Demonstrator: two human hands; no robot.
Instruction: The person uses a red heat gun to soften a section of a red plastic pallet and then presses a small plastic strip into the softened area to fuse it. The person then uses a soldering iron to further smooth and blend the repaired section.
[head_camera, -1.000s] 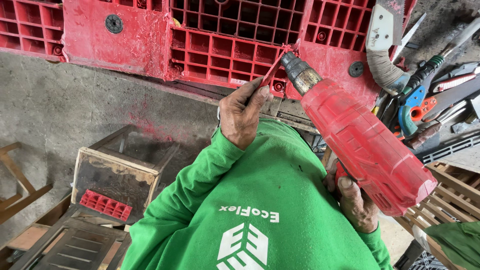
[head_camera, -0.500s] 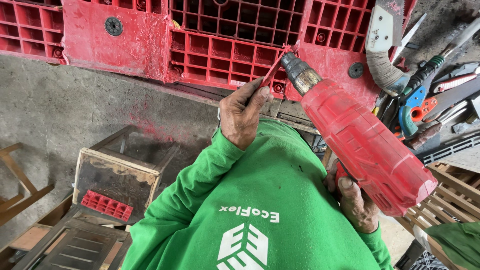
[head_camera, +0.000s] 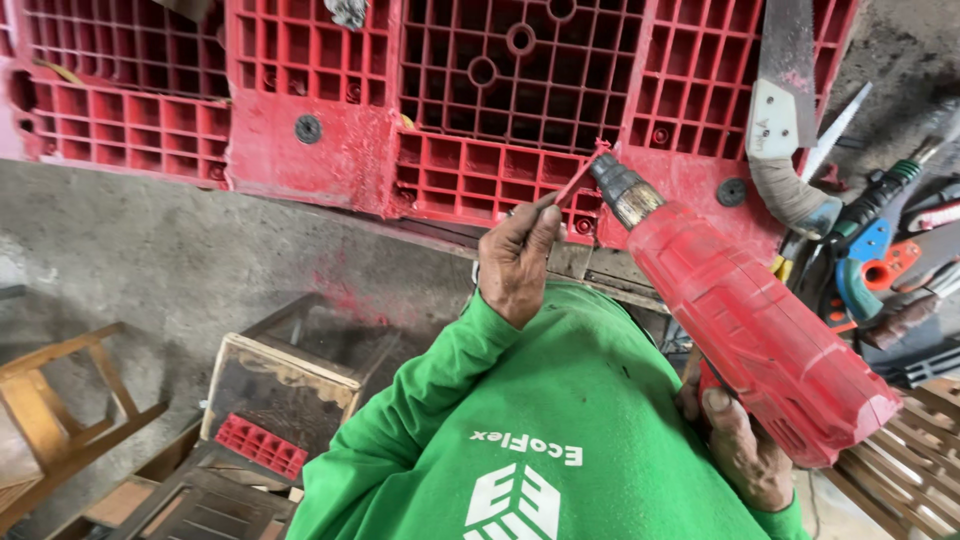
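Note:
My left hand (head_camera: 515, 265) pinches a thin red plastic strip (head_camera: 578, 182) and holds its far end against the edge of a red plastic grid pallet (head_camera: 350, 160). My right hand (head_camera: 740, 450), low at the right, grips the handle of a red hand-held power tool (head_camera: 755, 325). The tool's metal nozzle (head_camera: 622, 190) points at the spot where the strip meets the pallet. Green sleeves and the front of a green shirt fill the lower middle of the view.
A hand saw with a wrapped handle (head_camera: 785, 110) and several hand tools (head_camera: 880, 260) lie at the right. A wooden box (head_camera: 290, 375) with a small red grid piece (head_camera: 260, 445) sits lower left, beside a wooden frame (head_camera: 50, 400). Wooden slats (head_camera: 910, 470) are bottom right.
The view has tilted a little, so everything sits lower in the picture. Both hands, the strip and the tool keep the same place against the pallet.

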